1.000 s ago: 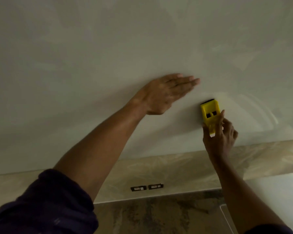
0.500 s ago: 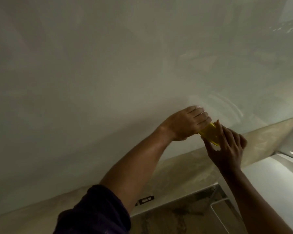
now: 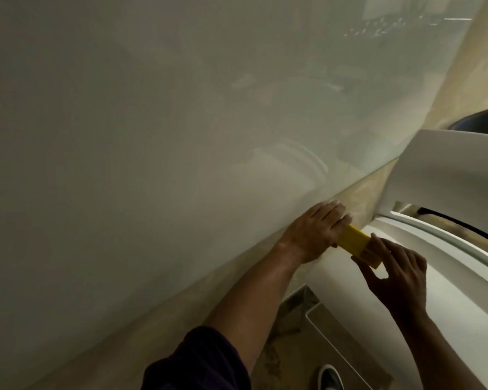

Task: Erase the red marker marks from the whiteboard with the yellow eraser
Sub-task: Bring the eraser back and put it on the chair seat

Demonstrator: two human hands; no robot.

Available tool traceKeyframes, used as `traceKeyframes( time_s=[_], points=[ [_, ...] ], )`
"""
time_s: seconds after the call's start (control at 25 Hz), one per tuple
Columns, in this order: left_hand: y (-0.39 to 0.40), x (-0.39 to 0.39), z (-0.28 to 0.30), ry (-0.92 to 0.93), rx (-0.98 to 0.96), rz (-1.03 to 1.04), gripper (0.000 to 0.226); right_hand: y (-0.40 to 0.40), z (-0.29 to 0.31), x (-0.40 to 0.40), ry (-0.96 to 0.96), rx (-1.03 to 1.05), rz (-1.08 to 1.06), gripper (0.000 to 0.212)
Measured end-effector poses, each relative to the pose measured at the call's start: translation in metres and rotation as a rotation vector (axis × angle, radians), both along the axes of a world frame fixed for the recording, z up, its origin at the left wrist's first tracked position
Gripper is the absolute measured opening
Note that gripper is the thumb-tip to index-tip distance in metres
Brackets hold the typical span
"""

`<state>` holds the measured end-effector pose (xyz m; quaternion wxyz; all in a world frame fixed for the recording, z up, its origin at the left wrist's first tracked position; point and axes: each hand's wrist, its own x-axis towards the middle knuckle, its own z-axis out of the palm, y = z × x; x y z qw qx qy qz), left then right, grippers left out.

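The whiteboard (image 3: 158,142) fills the left and centre, tilted in this view, and no red marks show anywhere on its pale surface; only faint curved glints sit near its lower edge. Just below that edge the left hand (image 3: 314,233) lies with fingers straight and close together, its fingertips over the near end of the yellow eraser (image 3: 357,244). I cannot tell whether that grip clamps the eraser or only rests on it. To the right, the right hand (image 3: 397,277) pinches the eraser's far end between thumb and fingers. The eraser hangs off the board, over the white tabletop (image 3: 448,291). Judging from this, the wiping looks finished and the eraser is passing between hands or being put down. The next move calls for one hand to let go cleanly.
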<state>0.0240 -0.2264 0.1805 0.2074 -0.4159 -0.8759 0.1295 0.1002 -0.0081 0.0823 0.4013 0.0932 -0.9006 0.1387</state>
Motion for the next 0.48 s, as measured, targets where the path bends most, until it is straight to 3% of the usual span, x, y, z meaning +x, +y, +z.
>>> traceKeyframes(
  time_s=[0.24,0.48],
  points=[
    [0.079,0.013,-0.044,-0.292,0.141,-0.024,0.068,0.054,-0.045,0.033,-0.19,-0.099,-0.226,0.067],
    [0.149,0.012,-0.113,-0.512,0.083,-0.026,0.061,0.099,-0.081,0.052,-0.447,-0.207,-0.347,0.068]
  ],
)
